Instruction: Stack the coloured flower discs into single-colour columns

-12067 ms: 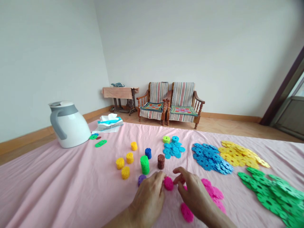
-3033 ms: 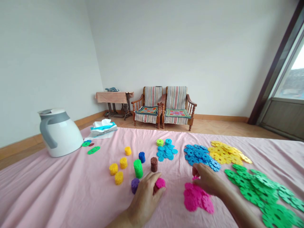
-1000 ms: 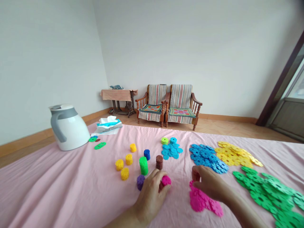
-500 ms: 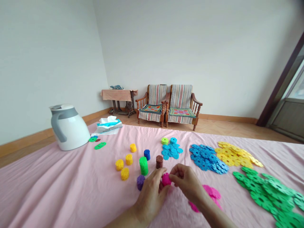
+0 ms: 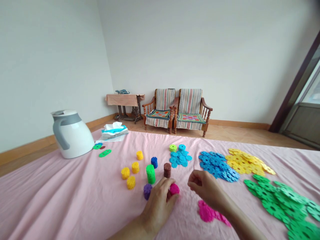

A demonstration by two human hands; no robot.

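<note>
Left hand (image 5: 159,198), fingers (image 5: 167,182) curved, right hand (image 5: 204,184) loosely curled

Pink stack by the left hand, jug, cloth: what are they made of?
Pink stack: likely plastic, looks matt; even, saturated colour with no clear highlights.
Jug: glossy white body, plastic or coated metal, can't tell; smooth with small bright reflections. Its grey handle looks like duller plastic.
Cloth: woven fabric, probably, matt; soft creases and folds.

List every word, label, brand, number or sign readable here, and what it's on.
Tissue box: dark printing on its side, too small and blurred to read.
Pitcher: no lettering visible.
Pink stack in the left hand: none visible.
Nothing readable anywhere.
</note>
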